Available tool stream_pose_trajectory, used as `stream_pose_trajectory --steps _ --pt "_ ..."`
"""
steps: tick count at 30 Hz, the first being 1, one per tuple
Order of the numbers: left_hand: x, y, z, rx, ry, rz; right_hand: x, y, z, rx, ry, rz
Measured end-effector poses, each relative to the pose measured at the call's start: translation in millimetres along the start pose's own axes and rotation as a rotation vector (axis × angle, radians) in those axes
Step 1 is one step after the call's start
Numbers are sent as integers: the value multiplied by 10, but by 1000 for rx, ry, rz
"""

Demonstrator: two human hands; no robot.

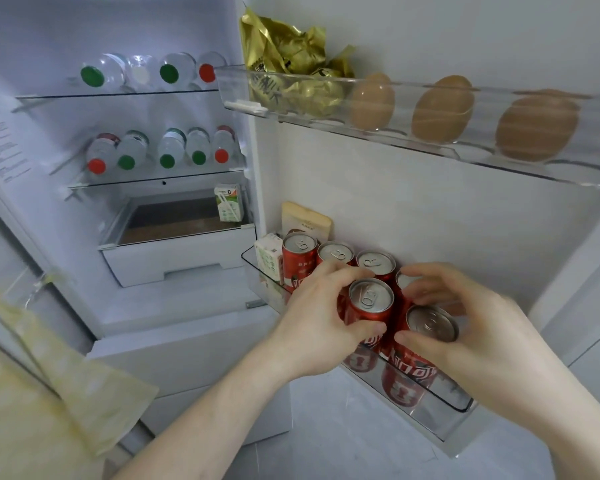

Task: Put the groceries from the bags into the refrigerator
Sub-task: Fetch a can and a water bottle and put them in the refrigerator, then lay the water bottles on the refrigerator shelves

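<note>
The refrigerator stands open, and its lower door bin holds several red drink cans. My left hand grips one red can near the bin's front, thumb on its near side. My right hand grips another red can right beside it, fingers over a can behind. More red cans stand in a row along the back of the bin. A small white-and-green carton and a beige pouch sit at the bin's left end.
The upper door shelf carries brown eggs and gold-wrapped packets. Inside, two glass shelves hold lying water bottles with green and red caps. A carton stands above the drawer. A yellowish bag hangs at lower left.
</note>
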State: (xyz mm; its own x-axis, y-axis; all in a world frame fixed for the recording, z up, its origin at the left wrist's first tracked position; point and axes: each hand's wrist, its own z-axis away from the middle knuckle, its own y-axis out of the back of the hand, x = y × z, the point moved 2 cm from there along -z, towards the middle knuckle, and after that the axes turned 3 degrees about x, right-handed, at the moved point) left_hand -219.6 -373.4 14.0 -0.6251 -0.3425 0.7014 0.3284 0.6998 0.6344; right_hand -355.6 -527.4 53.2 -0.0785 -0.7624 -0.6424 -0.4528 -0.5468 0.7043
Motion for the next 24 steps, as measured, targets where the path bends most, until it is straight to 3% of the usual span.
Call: stream_pose_trajectory --steps 8,15,18,24 --pt "29 118 80 8 -8 39 -184 -66 116 45 18 13" --pt "-247 923 709 136 59 -4 -682 -344 177 162 193 -51" --pt "-463 1415 1142 254 132 -120 -1005 -639 173 51 270 -102" --pt "-764 2078 2072 356 320 -354 -1565 -1530 122 -351 377 -88"
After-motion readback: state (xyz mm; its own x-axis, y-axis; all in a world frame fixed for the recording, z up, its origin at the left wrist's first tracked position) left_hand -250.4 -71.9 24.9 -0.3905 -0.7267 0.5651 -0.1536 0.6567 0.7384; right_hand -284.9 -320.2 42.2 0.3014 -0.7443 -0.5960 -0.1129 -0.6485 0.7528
